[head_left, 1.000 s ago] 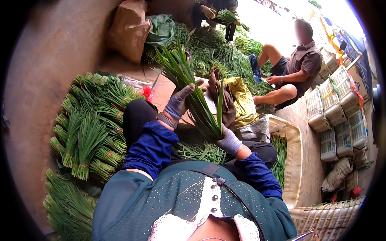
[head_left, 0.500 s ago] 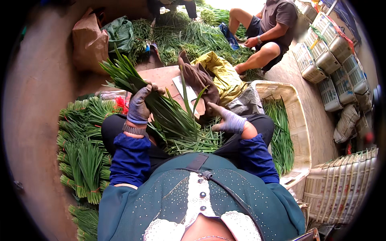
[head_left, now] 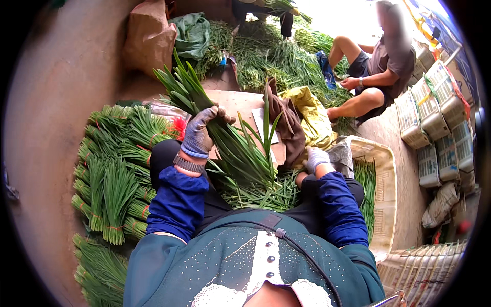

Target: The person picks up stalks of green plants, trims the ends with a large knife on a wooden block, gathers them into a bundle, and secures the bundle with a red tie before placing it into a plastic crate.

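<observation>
My left hand [head_left: 199, 130], in a purple-grey glove, is closed around a thick bunch of garlic chives [head_left: 238, 151]. The bunch slants over my lap, one end up at the left and the long leaves hanging down to the right. Loose leaves [head_left: 266, 196] are heaped between my legs underneath. Gloved too, my right hand [head_left: 316, 159] is over by my right knee, beside a yellow sack [head_left: 309, 120] and a brown cloth [head_left: 287, 123]. Its fingers are mostly hidden, and I cannot make out whether they touch anything.
Tied green bundles [head_left: 115, 199] lie stacked at my left. A cream plastic crate [head_left: 386, 194] holding greens stands at my right. Ahead is a low board [head_left: 240, 105]. Beyond it, another person [head_left: 376, 79] sits by a large heap of greens [head_left: 271, 64]. Crates [head_left: 432, 110] are stacked at far right.
My right hand has moved from beside the hanging leaves outward to my right knee, its spread fingers no longer showing. The left hand keeps its hold on the bunch. The whole view has shifted.
</observation>
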Demonstrator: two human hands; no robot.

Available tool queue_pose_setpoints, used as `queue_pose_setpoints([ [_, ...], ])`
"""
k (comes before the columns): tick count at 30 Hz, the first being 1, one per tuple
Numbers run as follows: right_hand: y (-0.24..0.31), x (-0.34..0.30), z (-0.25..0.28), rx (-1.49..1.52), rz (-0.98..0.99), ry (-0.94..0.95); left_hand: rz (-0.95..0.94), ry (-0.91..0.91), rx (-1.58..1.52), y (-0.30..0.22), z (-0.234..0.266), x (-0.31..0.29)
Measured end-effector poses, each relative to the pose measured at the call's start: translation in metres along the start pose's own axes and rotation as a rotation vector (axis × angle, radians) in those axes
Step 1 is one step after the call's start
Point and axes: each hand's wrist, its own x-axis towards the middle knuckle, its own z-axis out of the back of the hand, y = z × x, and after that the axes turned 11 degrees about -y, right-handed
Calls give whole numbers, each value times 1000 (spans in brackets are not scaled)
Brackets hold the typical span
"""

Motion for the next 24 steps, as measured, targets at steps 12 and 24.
queue_pose_setpoints([
  [12, 80, 7, 57, 1223, 63, 137, -26, 39, -78, -24, -5, -1],
  [24, 95, -77, 79, 1208, 338, -288, -19, 86, -18, 30, -7, 4],
])
